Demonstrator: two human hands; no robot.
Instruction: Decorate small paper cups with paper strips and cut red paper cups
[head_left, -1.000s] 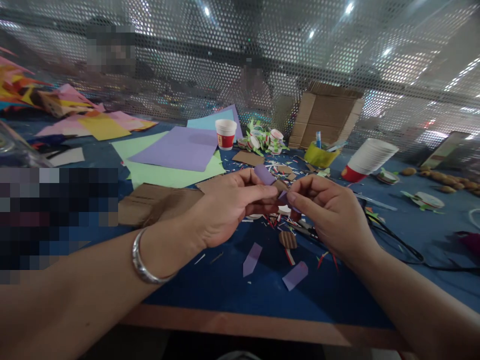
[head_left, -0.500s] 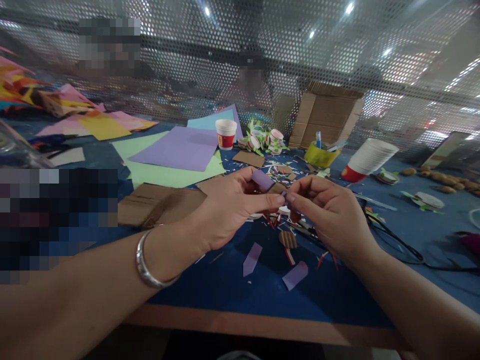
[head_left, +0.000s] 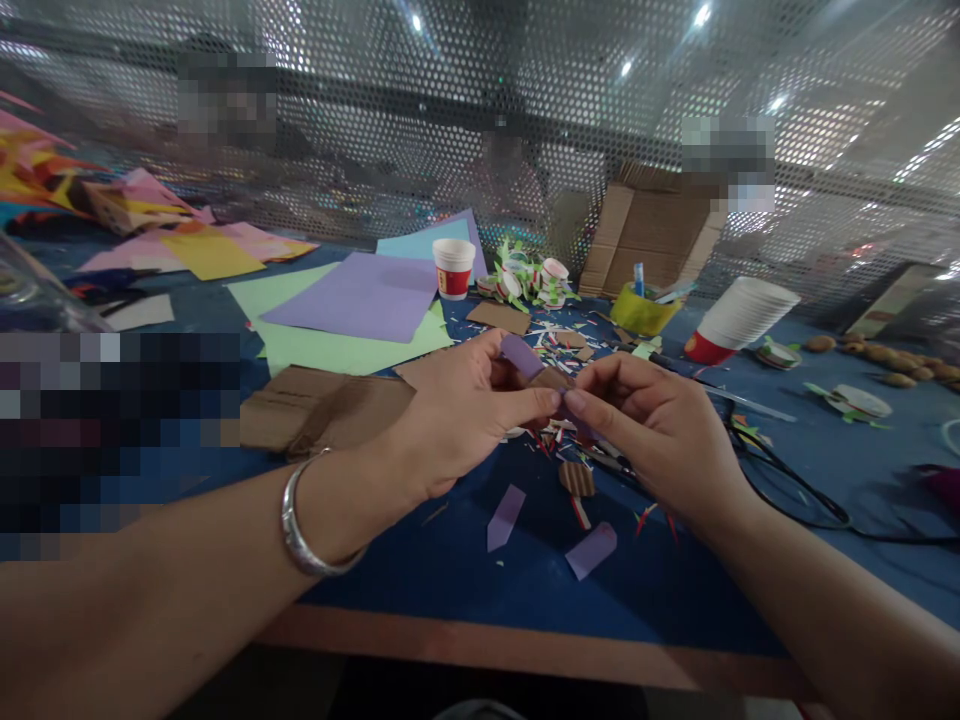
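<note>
Between my two hands, above the blue table, is a small piece of brown cardboard (head_left: 551, 380) with purple paper strips (head_left: 519, 355) on it. My left hand (head_left: 469, 400) pinches it from the left, thumb on the near side. From the right, my right hand (head_left: 645, 415) pinches the same piece, and the two thumb tips nearly meet there. Fingers cover much of the piece. Below the hands lie a pointed purple paper strip (head_left: 506, 518), a second purple strip (head_left: 592, 550) with a rounded end, and a small striped cardboard piece (head_left: 577, 480) with a red-and-white strip.
Paper scraps (head_left: 555, 340) litter the table behind my hands. Purple (head_left: 360, 295) and green paper sheets (head_left: 300, 345), folded cardboard (head_left: 330, 405) and a paper cup (head_left: 454, 268) lie left. To the right are stacked cups (head_left: 742, 315), a yellow holder (head_left: 645, 310) and a black cable (head_left: 795, 490).
My right hand has shifted slightly left, its thumb and fingers now closer against the piece. More purple paper shows below the right fingertips. The left hand holds nearly the same place.
</note>
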